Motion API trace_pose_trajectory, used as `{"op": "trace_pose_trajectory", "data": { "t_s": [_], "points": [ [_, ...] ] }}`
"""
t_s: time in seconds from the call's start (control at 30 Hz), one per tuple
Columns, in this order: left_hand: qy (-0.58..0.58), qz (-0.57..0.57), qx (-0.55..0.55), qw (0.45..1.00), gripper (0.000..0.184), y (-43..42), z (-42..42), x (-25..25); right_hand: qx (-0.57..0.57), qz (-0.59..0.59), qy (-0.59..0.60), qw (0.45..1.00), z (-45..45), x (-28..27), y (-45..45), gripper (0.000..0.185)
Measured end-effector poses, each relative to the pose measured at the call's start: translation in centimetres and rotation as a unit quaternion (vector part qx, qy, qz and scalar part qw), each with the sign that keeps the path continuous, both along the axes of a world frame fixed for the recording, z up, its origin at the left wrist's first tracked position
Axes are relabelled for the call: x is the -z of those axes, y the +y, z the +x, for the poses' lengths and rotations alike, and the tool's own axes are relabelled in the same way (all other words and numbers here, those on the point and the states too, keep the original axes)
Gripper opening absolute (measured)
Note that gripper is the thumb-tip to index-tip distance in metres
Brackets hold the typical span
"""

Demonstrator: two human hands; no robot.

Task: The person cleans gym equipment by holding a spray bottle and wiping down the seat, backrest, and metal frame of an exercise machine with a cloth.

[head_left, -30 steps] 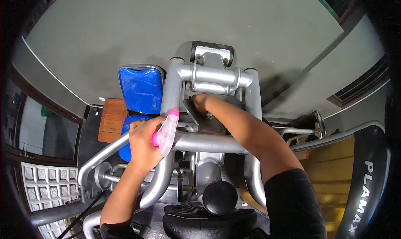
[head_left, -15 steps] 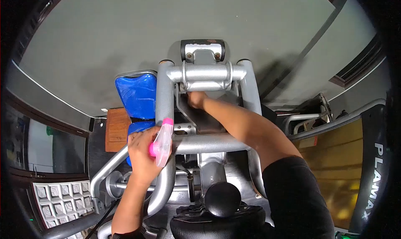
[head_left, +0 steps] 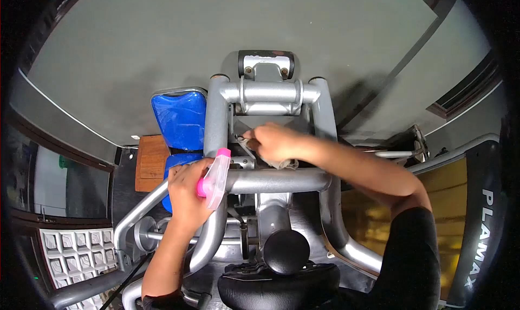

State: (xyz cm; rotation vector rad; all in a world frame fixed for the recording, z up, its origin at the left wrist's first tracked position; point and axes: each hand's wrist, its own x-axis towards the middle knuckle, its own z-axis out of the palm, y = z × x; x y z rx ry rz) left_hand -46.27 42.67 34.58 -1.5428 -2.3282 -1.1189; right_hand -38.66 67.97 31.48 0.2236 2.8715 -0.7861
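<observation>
My left hand (head_left: 187, 193) is wrapped round a spray bottle (head_left: 218, 180) with a clear head and pink nozzle and collar; the bottle's body is hidden by the hand. It is beside the left upright of a silver tubular frame (head_left: 276, 181) on an exercise machine. My right hand (head_left: 273, 142) grips a crumpled greyish cloth (head_left: 285, 163) inside the frame, just above the horizontal crossbar. Part of the cloth hangs below the fingers. Behind it, a thick silver cross tube (head_left: 269, 94) joins the two uprights.
Below the crossbar are a round black pad (head_left: 286, 251) and a black padded seat (head_left: 277, 288). A blue chair (head_left: 181, 120) and brown wooden box (head_left: 150, 161) stand left. A black panel lettered PLAMAX (head_left: 479, 234) is at right; a grey wall (head_left: 260, 23) is behind.
My right hand has come back from deep in the frame, moving right and toward the crossbar, and the cloth now shows. The right elbow has swung outward. My left hand stays almost still.
</observation>
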Motion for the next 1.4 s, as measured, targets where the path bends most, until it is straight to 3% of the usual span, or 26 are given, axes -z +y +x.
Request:
{"op": "trace_pose_trajectory", "data": {
  "t_s": [0.03,0.07,0.17,0.3,0.37,0.43,0.53,0.67,0.83,0.9,0.93,0.97,1.03,1.07,1.17,1.23,1.33,1.4],
  "points": [
    [0.002,0.003,0.000,1.000,0.036,0.0,0.1,0.0,0.027,0.029,-0.020,0.999,0.3,-1.6,-1.2,0.032],
    [0.006,0.003,0.000,1.000,0.036,0.0,0.1,0.0,0.009,0.050,0.035,0.998,-0.1,0.5,-0.7,0.024],
    [0.009,0.003,-0.004,1.000,0.036,-0.1,0.1,0.0,0.016,0.106,-0.004,0.994,-2.4,2.7,0.4,0.017],
    [0.008,0.007,-0.006,1.000,0.036,0.1,0.2,-0.1,-0.007,0.117,0.013,0.993,-2.0,2.1,0.2,0.021],
    [0.004,0.001,-0.011,1.000,0.036,0.0,0.2,-0.2,-0.064,0.100,-0.085,0.989,-0.2,0.4,1.0,0.024],
    [-0.003,-0.011,-0.010,1.000,0.036,-0.1,0.2,0.0,-0.197,-0.032,-0.063,0.978,2.7,-2.0,2.9,0.025],
    [0.018,0.011,0.002,1.000,0.036,0.1,0.2,0.1,-0.230,-0.096,-0.032,0.968,3.7,-4.2,5.6,0.026],
    [0.010,0.021,0.010,1.000,0.035,0.1,0.2,-0.2,-0.098,0.027,0.017,0.995,2.5,-7.0,4.6,0.030],
    [0.004,0.010,0.005,1.000,0.035,0.0,0.2,-0.1,-0.034,0.109,-0.073,0.991,0.6,-1.8,-0.3,0.032],
    [0.004,0.008,0.000,1.000,0.034,-0.1,0.1,-0.1,-0.023,-0.033,-0.149,0.988,0.7,-0.1,1.9,0.027],
    [0.008,0.008,0.000,1.000,0.035,-0.1,0.1,-0.1,-0.133,-0.012,-0.017,0.991,2.0,-0.6,3.0,0.028],
    [0.010,0.006,0.003,1.000,0.035,-0.1,0.1,-0.1,-0.215,-0.030,0.009,0.976,2.5,-1.0,4.0,0.030],
    [0.012,0.009,0.005,1.000,0.035,0.0,0.1,0.1,-0.213,-0.140,-0.012,0.967,3.0,-0.7,5.5,0.031],
    [0.019,0.008,0.004,1.000,0.035,0.1,0.1,0.1,-0.212,-0.139,-0.010,0.967,2.8,-0.1,5.6,0.031],
    [0.027,0.011,0.001,1.000,0.035,0.1,0.2,0.0,-0.169,-0.048,0.016,0.984,1.2,1.7,4.8,0.026],
    [0.025,0.014,0.000,1.000,0.035,0.1,0.3,0.0,-0.088,0.145,-0.055,0.984,-0.4,2.8,3.2,0.021],
    [0.024,0.026,-0.003,0.999,0.035,0.2,0.2,0.1,-0.112,0.248,-0.138,0.952,-2.6,5.3,3.6,0.021],
    [0.020,0.005,-0.003,1.000,0.034,0.1,0.3,0.1,-0.108,0.234,-0.133,0.957,-3.1,7.3,4.5,0.020]
  ]
}}
